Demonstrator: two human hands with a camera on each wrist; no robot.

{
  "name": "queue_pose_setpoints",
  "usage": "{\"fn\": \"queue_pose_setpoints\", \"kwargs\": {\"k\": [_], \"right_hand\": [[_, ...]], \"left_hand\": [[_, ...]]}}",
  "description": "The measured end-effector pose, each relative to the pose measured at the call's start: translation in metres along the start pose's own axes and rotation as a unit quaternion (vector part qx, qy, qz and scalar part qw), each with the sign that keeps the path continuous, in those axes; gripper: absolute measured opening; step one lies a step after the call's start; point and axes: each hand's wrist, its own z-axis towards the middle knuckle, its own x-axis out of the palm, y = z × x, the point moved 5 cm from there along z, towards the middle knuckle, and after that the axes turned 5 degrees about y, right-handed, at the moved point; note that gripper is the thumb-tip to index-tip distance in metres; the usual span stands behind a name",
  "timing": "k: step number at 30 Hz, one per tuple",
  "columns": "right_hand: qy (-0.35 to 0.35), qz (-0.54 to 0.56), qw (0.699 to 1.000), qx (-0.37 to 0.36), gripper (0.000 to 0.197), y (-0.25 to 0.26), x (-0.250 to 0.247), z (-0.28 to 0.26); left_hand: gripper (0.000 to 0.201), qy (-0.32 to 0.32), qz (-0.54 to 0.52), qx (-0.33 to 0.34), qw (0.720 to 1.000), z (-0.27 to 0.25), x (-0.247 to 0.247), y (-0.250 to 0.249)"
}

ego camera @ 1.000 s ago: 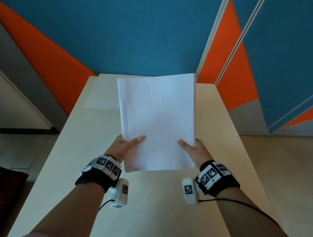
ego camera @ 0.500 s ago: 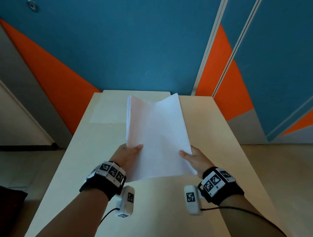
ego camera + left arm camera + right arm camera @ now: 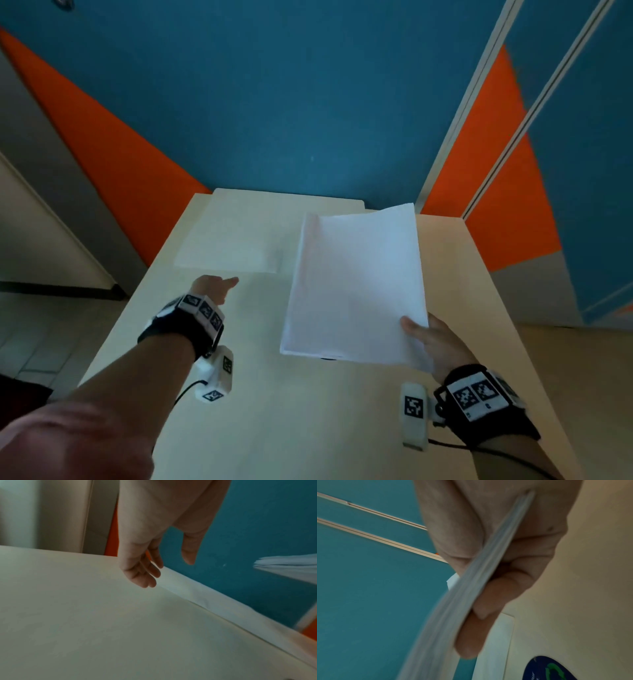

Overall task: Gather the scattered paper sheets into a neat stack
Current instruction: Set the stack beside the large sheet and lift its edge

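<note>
A stack of white paper sheets (image 3: 356, 284) hangs above the table, held by my right hand (image 3: 428, 334) alone at its near right corner. In the right wrist view the thumb lies on top of the stack (image 3: 453, 612) and the fingers (image 3: 477, 632) curl under it. One more white sheet (image 3: 233, 246) lies flat on the table at the far left, and another (image 3: 287, 198) lies at the far edge. My left hand (image 3: 214, 287) is off the stack, near the flat sheet's front edge. Its fingers (image 3: 145, 574) hang relaxed and hold nothing above the sheet (image 3: 197, 595).
The cream table (image 3: 291, 411) runs narrow from me to a blue and orange wall (image 3: 274, 102). A dark round sticker (image 3: 547, 669) shows on the table under the held stack. The floor (image 3: 51, 325) drops away at the left and right of the table.
My left hand has let go of the stack and moved forward and left toward the flat sheet. The stack has swung to the right, held by the right hand only.
</note>
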Motion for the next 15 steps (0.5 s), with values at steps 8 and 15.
{"fn": "queue_pose_setpoints", "kwargs": {"k": [8, 15], "right_hand": [[0.027, 0.019, 0.999, -0.013, 0.038, 0.002, -0.020, 0.057], [0.033, 0.046, 0.998, -0.024, 0.064, -0.019, -0.035, 0.092]], "left_hand": [[0.091, -0.157, 0.158, -0.117, 0.968, 0.098, -0.039, 0.007], [0.139, -0.156, 0.257, -0.186, 0.935, 0.171, -0.077, 0.021]]}}
